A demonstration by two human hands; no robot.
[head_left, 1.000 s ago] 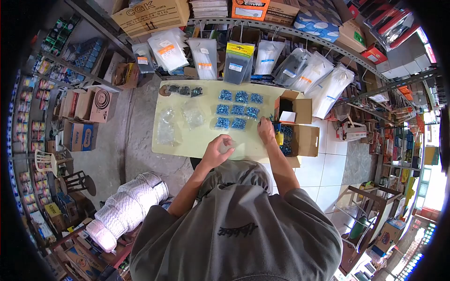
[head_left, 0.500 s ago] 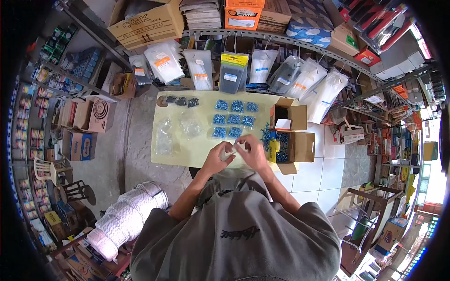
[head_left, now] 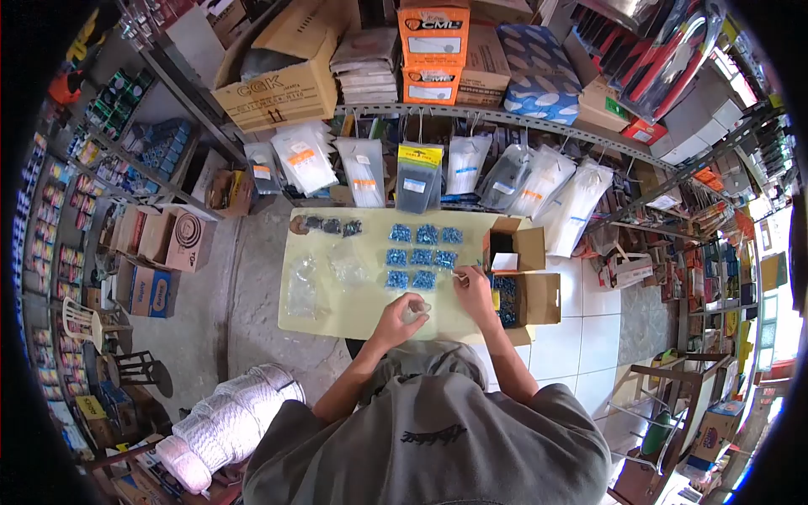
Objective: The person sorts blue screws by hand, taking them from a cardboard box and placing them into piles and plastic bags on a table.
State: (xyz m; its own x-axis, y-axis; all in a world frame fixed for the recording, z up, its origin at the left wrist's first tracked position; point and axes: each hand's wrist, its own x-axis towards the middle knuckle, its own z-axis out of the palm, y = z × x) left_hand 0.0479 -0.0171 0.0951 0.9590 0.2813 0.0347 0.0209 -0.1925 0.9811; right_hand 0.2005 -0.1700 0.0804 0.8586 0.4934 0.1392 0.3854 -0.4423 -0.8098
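Observation:
My left hand is closed around a small clear plastic bag above the front of the pale yellow table. My right hand is to its right, with fingers pinched together beside a cardboard box of small blue pieces. A tiny whitish bit shows at those fingertips, too small to name. Ahead of both hands lie several clear packets of blue pieces, set out in rows. Flat clear bags rest on the left of the table.
A second open box with dark contents stands behind the first. Small dark packets lie at the back left. Packs of cable ties hang from the shelf beyond the table. A large wrapped roll of rope is at the lower left.
My hands, which were together at the small bag, have come apart. My right hand has moved right towards the box, while my left keeps the bag. The view has tilted upward.

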